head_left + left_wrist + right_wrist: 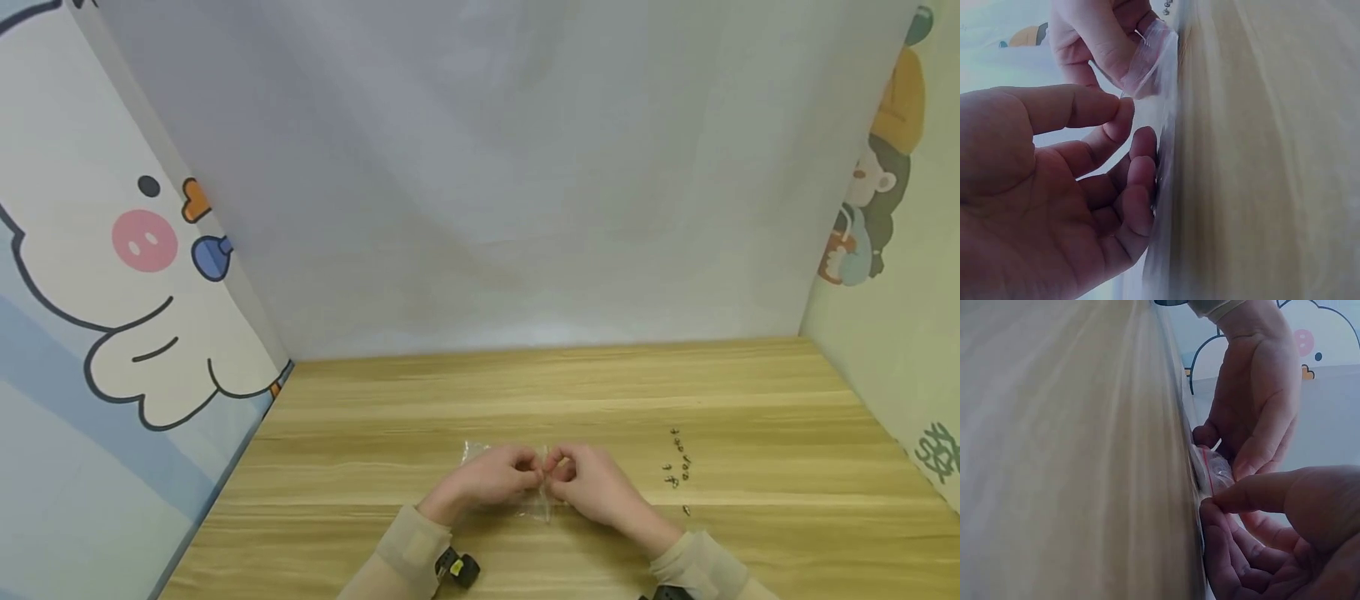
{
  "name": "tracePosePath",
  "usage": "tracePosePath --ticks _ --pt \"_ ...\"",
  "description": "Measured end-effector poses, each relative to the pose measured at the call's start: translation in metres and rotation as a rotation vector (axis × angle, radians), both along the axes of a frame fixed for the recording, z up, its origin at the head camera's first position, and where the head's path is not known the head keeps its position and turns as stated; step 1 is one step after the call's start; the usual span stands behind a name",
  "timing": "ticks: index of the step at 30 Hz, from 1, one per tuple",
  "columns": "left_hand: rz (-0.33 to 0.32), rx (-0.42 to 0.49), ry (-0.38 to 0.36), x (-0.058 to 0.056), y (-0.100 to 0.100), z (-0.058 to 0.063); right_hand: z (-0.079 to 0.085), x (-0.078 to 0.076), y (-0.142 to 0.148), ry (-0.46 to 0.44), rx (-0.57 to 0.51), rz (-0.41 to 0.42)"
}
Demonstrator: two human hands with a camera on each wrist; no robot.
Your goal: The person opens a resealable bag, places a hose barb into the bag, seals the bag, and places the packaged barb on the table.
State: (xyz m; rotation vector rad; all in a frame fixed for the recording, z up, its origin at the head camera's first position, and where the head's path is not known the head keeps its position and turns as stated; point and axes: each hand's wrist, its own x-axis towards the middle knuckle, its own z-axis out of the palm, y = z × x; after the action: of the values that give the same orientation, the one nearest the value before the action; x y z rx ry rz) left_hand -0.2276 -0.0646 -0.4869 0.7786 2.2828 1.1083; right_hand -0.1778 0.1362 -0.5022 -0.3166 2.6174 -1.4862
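A small clear plastic zip bag (536,507) lies low over the wooden table between my two hands; its red closure line shows in the right wrist view. My left hand (491,476) pinches the bag's edge between thumb and index finger, the other fingers loosely bent beside the plastic. From the opposite side, my right hand (594,485) pinches the same end with thumb and index fingertip, right at the red line. The two hands' fingertips nearly meet. Most of the bag is hidden beneath the left hand.
Several tiny dark metallic pieces (673,481) lie scattered on the table (360,467) to the right of my right hand. A pale curtain (510,208) hangs behind the table's far edge. Printed panels stand at both sides. A black wrist camera (467,571) sits on my left wrist.
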Motion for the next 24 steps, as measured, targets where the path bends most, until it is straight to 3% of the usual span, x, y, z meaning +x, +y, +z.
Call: tracePosePath --ticks 5,10,17,24 --pt "0.023 0.007 0.024 0.0002 -0.0004 -0.0004 0.0023 0.0004 0.0007 -0.008 0.046 -0.034" --pt "0.039 -0.045 0.082 -0.0007 -0.0026 -0.0018 0.0049 0.0005 0.0024 0.001 0.081 -0.055" --pt "-0.024 -0.126 0.170 0.0004 -0.0013 -0.0001 0.0054 0.0011 0.0051 0.060 0.152 0.045" --pt "-0.001 -0.223 0.230 0.0069 0.0008 0.0045 0.0064 0.0031 0.0048 0.070 0.167 0.095"
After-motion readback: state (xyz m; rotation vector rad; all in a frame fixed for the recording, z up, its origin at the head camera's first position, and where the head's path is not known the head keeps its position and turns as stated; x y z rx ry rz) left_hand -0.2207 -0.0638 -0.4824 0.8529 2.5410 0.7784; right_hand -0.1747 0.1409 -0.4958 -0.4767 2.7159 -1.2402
